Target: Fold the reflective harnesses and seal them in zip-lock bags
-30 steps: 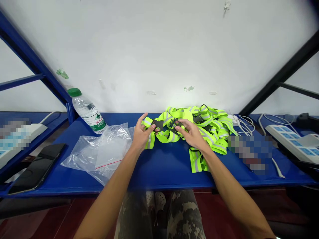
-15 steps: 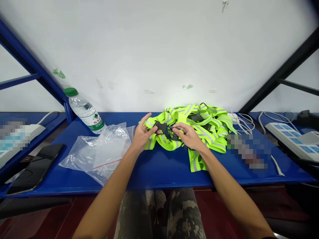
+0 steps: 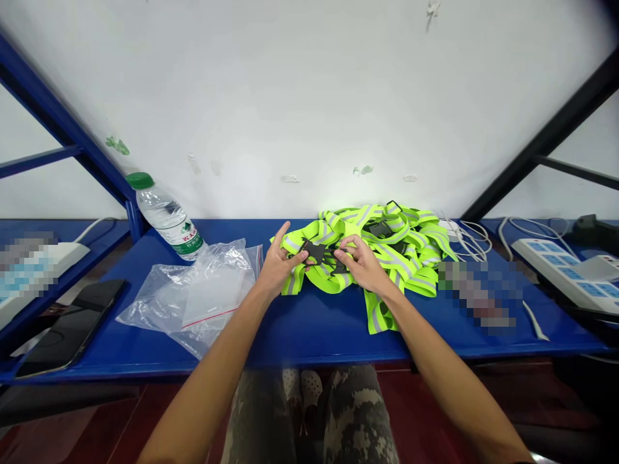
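Observation:
A black plastic buckle half (image 3: pixel 316 252) on a yellow-green reflective strap is pinched between the thumb and fingers of my left hand (image 3: pixel 280 263). My right hand (image 3: pixel 362 263) is closed on the other black buckle piece (image 3: pixel 338 263), just to the right. The two pieces face each other with a narrow gap between them. Around and behind both hands lies a tangled heap of reflective straps (image 3: pixel 416 248) with silver-grey stripes. Another black buckle (image 3: pixel 380 229) shows in the heap. My right fingers partly hide the piece they hold.
Left of my hands are clear plastic bags (image 3: pixel 207 290), a tilted water bottle (image 3: pixel 169 216) and a black phone (image 3: pixel 72 328). White cables (image 3: pixel 474 238) and a power strip (image 3: pixel 570 270) are at right. The blue table (image 3: pixel 319 335) meets a white wall.
My right hand's fingers have shifted slightly on the buckle piece, and the two buckle parts look a little farther apart. My left hand keeps its pinch. The camera view has moved slightly.

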The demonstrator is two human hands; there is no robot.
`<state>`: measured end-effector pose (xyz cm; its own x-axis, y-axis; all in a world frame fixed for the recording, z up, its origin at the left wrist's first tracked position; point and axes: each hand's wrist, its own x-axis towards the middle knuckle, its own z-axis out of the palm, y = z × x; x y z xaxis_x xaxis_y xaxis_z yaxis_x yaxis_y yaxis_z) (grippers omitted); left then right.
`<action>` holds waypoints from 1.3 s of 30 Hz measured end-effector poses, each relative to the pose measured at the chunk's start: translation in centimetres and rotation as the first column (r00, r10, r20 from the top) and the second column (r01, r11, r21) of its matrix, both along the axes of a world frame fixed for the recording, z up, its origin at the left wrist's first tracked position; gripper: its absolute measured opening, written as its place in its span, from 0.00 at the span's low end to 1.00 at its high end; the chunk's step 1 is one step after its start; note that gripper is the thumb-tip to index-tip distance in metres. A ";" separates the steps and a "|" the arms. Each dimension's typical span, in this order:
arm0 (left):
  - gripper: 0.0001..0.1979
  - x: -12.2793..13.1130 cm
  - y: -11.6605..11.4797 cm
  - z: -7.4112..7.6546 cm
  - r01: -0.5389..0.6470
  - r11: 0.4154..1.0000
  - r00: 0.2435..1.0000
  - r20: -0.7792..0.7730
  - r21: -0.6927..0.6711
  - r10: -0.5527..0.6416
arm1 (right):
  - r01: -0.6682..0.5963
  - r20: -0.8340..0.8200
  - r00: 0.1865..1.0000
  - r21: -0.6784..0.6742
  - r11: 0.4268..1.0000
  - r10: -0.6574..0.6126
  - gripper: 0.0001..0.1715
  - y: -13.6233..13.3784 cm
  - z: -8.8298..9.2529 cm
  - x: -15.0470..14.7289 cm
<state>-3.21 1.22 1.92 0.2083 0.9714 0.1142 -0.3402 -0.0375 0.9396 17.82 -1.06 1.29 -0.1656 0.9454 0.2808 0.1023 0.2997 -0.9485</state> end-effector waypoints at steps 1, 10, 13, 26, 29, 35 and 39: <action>0.58 0.0 0.0 -0.1 -0.007 1.000 1.000 0.001 0.004 0.007 | 0.012 -0.006 1.000 0.007 1.000 -0.012 0.21 0.1 -0.1 0.0; 0.61 0.3 0.2 -0.6 -0.059 0.998 0.998 0.022 -0.005 0.059 | 0.096 -0.071 0.993 0.014 0.995 -0.095 0.22 0.0 -0.3 -0.7; 0.61 0.7 -0.2 -0.4 -0.045 0.999 0.999 0.004 -0.007 0.045 | 0.110 -0.071 0.991 -0.005 0.994 -0.110 0.23 0.0 -0.2 -0.9; 0.59 1.3 -0.8 -0.4 0.011 0.999 0.994 -0.105 0.044 -0.006 | -0.001 -0.045 0.999 -0.067 0.998 -0.002 0.24 0.1 -0.4 -1.3; 0.58 0.9 -0.9 0.4 0.020 1.000 0.996 -0.093 0.004 -0.019 | -0.027 0.054 0.998 -0.039 0.999 0.029 0.26 -0.3 0.6 -0.6; 0.36 -1.0 -0.6 4.1 -0.031 0.999 0.995 -0.096 0.040 0.035 | -0.020 0.627 0.774 0.170 0.985 -0.092 0.40 -2.0 5.4 3.3; 0.31 -2.0 -0.2 6.3 -0.074 0.984 0.991 -0.098 0.163 0.091 | 0.013 0.737 0.624 0.325 0.945 -0.262 0.30 -2.6 8.7 4.9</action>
<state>-5.23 1.05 8.20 0.1469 0.9571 0.2498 -0.2293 -0.2127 0.9498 22.75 -3.70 10.02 -0.3109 0.8828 0.3522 0.8090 0.4403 -0.3894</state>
